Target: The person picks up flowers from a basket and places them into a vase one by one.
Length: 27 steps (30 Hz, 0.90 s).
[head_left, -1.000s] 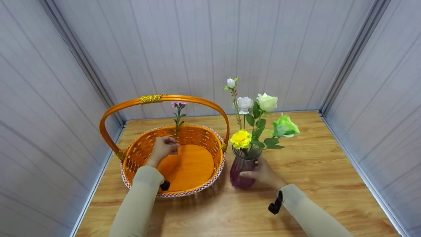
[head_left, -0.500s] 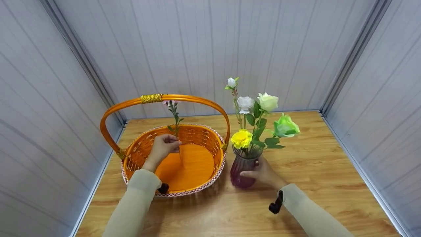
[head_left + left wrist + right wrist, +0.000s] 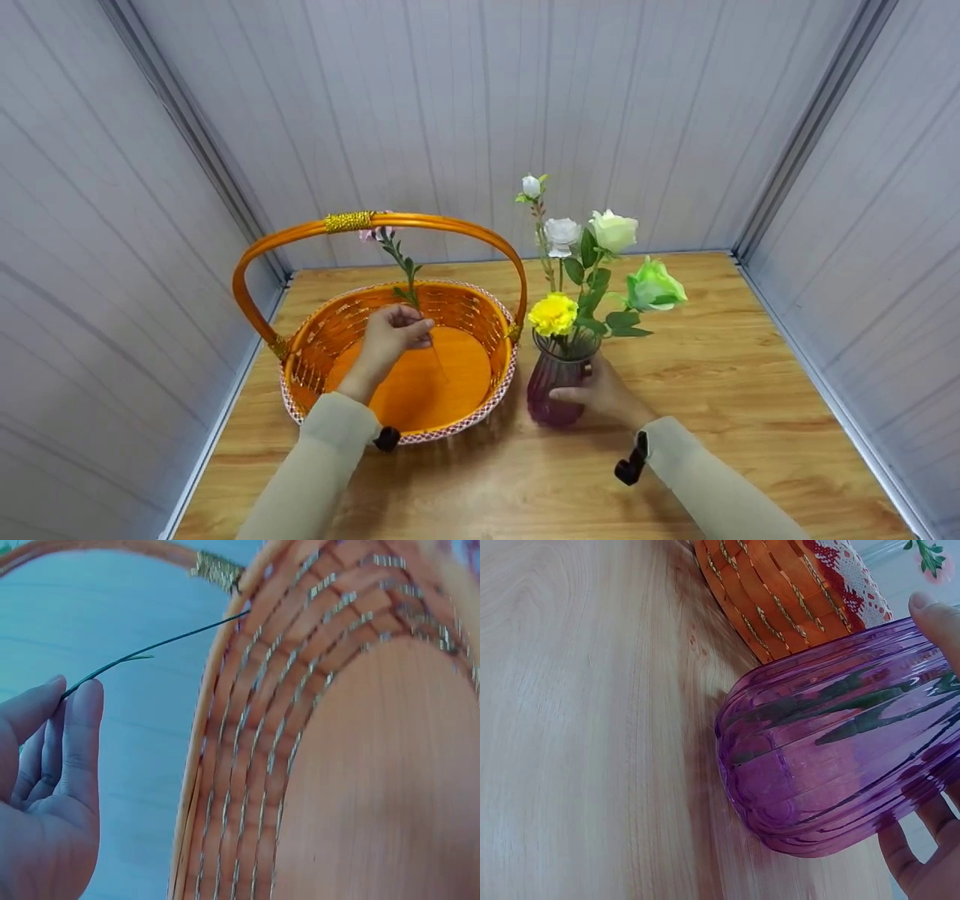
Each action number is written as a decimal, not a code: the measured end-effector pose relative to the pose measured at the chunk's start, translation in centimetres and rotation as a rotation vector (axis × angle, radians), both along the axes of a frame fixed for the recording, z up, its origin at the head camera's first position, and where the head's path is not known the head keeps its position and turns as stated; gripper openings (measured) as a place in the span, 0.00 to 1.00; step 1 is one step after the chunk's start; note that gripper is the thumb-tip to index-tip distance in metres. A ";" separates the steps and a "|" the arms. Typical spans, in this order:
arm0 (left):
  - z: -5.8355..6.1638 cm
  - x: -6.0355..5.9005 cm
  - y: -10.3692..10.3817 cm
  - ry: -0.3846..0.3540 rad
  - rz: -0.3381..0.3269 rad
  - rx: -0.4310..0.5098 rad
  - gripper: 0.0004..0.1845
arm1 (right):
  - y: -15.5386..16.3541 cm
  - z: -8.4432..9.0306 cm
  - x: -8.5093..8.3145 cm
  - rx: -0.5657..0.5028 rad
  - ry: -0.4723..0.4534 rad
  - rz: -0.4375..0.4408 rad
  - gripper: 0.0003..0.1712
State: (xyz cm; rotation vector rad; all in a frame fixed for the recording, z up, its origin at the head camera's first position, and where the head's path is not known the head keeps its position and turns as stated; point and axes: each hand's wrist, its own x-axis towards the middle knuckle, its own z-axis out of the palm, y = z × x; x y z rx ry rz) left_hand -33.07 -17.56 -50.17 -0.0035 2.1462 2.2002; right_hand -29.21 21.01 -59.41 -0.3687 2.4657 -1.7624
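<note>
Left hand pinches the thin stem of a small pink flower over the orange basket; the stem tilts, its bloom just behind the basket handle. Right hand curls around the purple glass vase, which stands upright on the wooden table just beside the basket. The vase holds a yellow flower, white flowers and a green one.

Basket left of vase, both on table.
</note>
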 end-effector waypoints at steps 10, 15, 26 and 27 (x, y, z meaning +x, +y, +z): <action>-0.6 1.3 2.7 0.052 0.027 0.139 0.07 | 0.1 -0.1 -0.1 -0.017 -0.006 -0.003 0.52; -0.8 2.1 3.9 0.057 0.049 0.179 0.08 | 0.1 -0.1 0.0 -0.011 -0.002 -0.008 0.52; -1.0 4.0 5.9 0.178 0.076 0.224 0.07 | 0.0 0.1 0.1 -0.002 0.010 0.000 0.53; -1.0 4.2 6.1 0.194 0.077 0.223 0.07 | 0.0 0.1 0.1 -0.007 0.010 0.002 0.52</action>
